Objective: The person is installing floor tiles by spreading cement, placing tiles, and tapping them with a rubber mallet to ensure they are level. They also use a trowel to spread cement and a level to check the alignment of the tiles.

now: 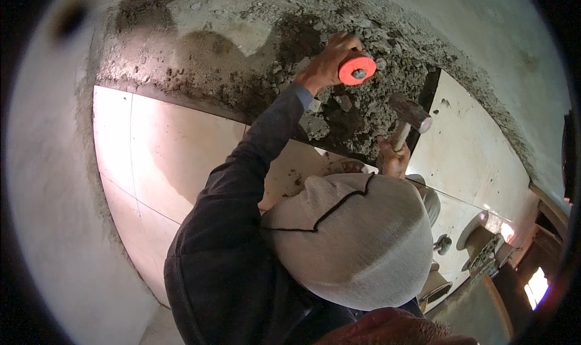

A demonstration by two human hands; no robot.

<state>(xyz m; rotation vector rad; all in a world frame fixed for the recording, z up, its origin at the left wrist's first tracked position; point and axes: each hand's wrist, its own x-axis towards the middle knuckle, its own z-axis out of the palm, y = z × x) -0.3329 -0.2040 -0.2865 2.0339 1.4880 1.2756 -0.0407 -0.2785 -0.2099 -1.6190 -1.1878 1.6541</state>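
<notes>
My left hand (pixel 331 61) is closed around a chisel (pixel 359 74) with a round orange-red guard. The chisel's struck end faces up toward me; its tip is hidden below the hand. Just to the right, my right hand (pixel 394 162) grips the pale handle of a club hammer (pixel 411 111). The hammer's dark head is raised beside the chisel, apart from it. Beneath both tools is a strip of broken, crumbly grey mortar (pixel 378 85) with loose lumps. A rounded grey cloth shape (pixel 357 242), apparently my bent knee, hides my right forearm.
Large pale tiles (pixel 181 145) border the rough strip on the near side, and another tile (pixel 469 133) lies to the right. Plastered walls (pixel 54 163) rise at left and along the far side. At lower right are mortar-smeared containers (pixel 481 239) and a bright light (pixel 536 288).
</notes>
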